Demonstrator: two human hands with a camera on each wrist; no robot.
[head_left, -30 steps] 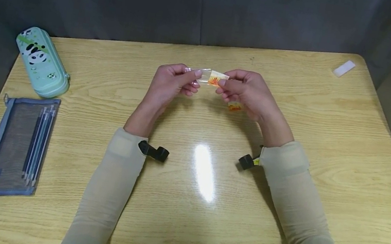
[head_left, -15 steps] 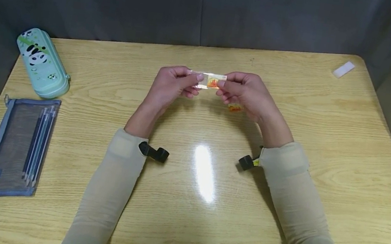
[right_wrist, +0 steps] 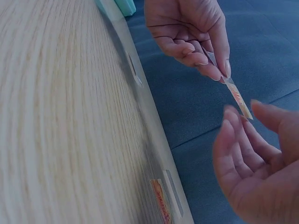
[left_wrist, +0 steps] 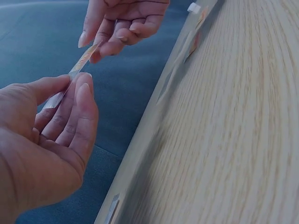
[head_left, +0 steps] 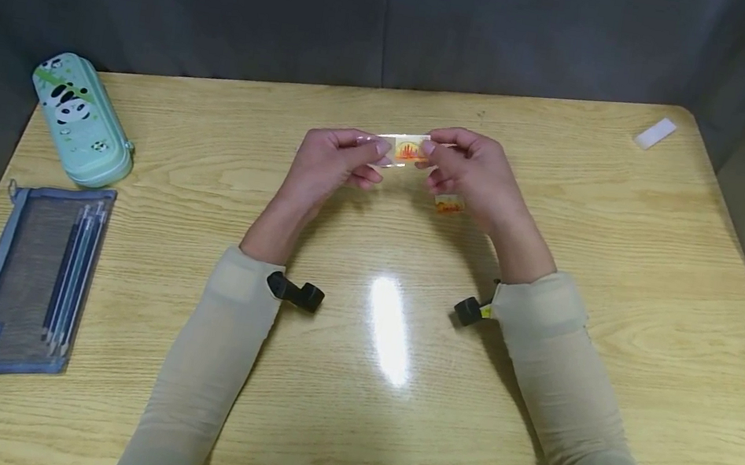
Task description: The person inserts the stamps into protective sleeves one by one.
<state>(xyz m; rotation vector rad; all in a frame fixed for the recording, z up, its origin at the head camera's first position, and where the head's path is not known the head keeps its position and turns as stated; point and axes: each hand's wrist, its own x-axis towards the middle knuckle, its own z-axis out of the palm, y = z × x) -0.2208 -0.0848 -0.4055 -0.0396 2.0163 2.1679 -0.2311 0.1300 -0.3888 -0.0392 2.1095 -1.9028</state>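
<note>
A small flat strip (head_left: pixel 411 148), clear plastic at its left and printed orange and yellow at its right, hangs above the back of the table. My left hand (head_left: pixel 333 155) pinches its clear end between thumb and fingers. At the printed end is my right hand (head_left: pixel 477 169); its thumb stands apart from the strip, and its index finger touches or nearly touches the tip, as the right wrist view shows. A similar orange-and-yellow printed piece (head_left: pixel 449 204) lies on the table below the right hand, partly hidden by it in the head view.
On the wooden table (head_left: pixel 344 435), a mint panda pencil case (head_left: pixel 81 120) stands at the back left. Nearer lies a blue mesh zip pouch (head_left: pixel 25 287) with several pencils (head_left: pixel 74 278) showing. A small white block (head_left: pixel 655 133) lies at the back right corner. A dark curtain hangs behind.
My right thumb has come off the printed end and that hand has shifted slightly, showing more of the print. The left hand keeps its pinch. More of the lower printed piece shows.
</note>
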